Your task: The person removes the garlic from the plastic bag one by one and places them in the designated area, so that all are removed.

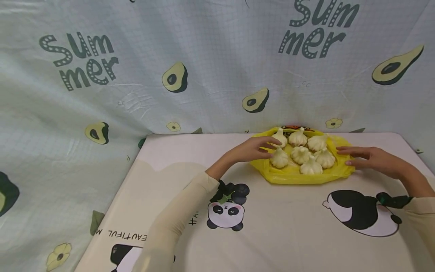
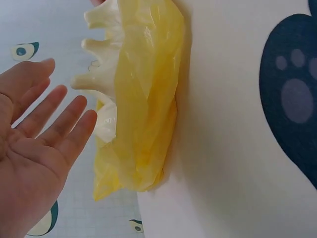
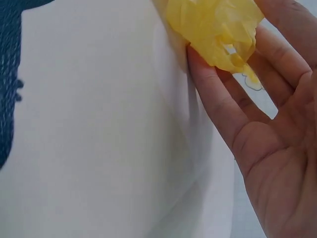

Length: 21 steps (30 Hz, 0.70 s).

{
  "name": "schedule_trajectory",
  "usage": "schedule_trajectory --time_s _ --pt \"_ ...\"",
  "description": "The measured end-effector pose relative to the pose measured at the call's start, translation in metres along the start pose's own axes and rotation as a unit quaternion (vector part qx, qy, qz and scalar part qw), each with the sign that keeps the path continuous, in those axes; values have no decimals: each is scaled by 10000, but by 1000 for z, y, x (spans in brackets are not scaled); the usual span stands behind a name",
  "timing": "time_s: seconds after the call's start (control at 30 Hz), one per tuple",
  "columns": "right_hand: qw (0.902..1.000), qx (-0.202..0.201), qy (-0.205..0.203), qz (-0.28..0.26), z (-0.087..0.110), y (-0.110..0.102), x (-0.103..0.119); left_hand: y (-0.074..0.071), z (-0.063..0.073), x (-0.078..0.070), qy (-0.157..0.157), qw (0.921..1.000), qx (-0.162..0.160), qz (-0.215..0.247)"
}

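Several white garlic bulbs [image 1: 300, 155] sit in a yellow plastic bag [image 1: 292, 179] near the table's back edge. My left hand [image 1: 253, 149] reaches over the bag's left end, its fingers right by the leftmost bulbs. In the left wrist view that hand [image 2: 37, 148] is spread with the palm showing, nothing in it, beside the upright bulb stems [image 2: 94, 82]. At the bag's right end is my right hand [image 1: 377, 160]. The right wrist view has its extended fingers [image 3: 215, 91] along the crumpled yellow plastic [image 3: 218, 29], fingertips right at its edge.
A pale tablecloth [image 1: 282, 223] printed with pandas covers the table. Behind the bag hangs a light curtain [image 1: 210, 45] with avocado and "summer" prints, close to the table's back edge. Dark ties [image 1: 394, 200] show around the sleeves near both wrists.
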State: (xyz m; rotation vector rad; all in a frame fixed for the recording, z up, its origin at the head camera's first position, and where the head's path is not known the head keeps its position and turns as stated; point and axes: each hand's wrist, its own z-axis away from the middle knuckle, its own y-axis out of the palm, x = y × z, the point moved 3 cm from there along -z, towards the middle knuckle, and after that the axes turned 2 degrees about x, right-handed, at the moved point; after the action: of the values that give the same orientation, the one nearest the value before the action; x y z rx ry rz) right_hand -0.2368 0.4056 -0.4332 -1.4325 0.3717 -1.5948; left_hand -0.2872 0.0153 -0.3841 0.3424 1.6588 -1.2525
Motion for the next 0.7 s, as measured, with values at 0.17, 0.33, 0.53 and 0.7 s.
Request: schedule_trajectory --time_s 0.17,0.33,0.53,0.7 --pt "9999 69 69 -74 -1 1 -3 0 -10 3 -88 9998 145 -55" --pt "9999 130 50 -51 -1 0 -5 -2 -23 6 -279 9986 365 -270" --pt "9997 193 105 -98 -1 1 -4 -7 -37 15 -395 9966 670 -270" --pt "9997 173 145 -36 -1 1 -2 -12 -43 19 -452 9955 830 -34"
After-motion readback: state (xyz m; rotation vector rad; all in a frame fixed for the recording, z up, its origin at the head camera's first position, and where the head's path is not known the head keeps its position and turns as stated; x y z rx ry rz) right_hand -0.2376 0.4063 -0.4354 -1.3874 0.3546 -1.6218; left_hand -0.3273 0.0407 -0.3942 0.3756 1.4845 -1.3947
